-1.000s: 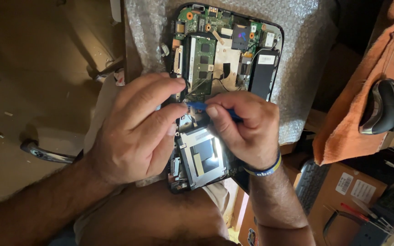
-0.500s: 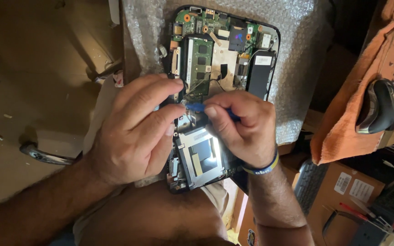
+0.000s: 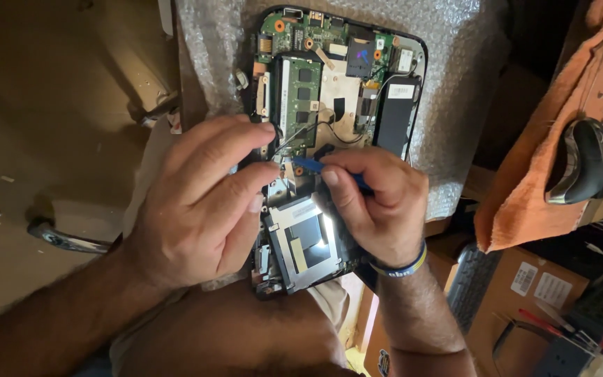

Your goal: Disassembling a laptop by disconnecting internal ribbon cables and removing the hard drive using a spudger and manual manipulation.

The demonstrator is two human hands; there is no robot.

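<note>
At the far left, a brown floor [image 3: 57,105] is seen, with a curved metal piece [image 3: 64,239] lying on it near the left forearm. The left hand [image 3: 197,206] is laid over the left edge of an opened small laptop [image 3: 336,91], its fingers [image 3: 242,143] stretched flat and pressed against the black casing just beside the green memory module [image 3: 300,101]; nothing is gripped by it. The laptop is rested on a sheet of bubble wrap [image 3: 455,84], with its near end lying over the person's knee [image 3: 246,335]. The green circuit board [image 3: 301,35] is exposed at the far end, and a silver drive caddy [image 3: 305,241] is seen at the near end, between the two hands. Thin black wires [image 3: 329,129] are run across the middle of the board. The right hand [image 3: 382,206] is closed around a blue tool [image 3: 308,165], whose tip is pointed left toward the fingertips of the left hand, just above the caddy; whether the tip touches the board cannot be told. A dark wristband [image 3: 403,267] with a yellow edge is worn on the right wrist. Further right, an orange cloth [image 3: 539,188] is draped, and a black and silver computer mouse [image 3: 584,164] is set on it. Near and right, a cardboard box [image 3: 532,293] and a black keyboard [image 3: 472,283] are seen.
</note>
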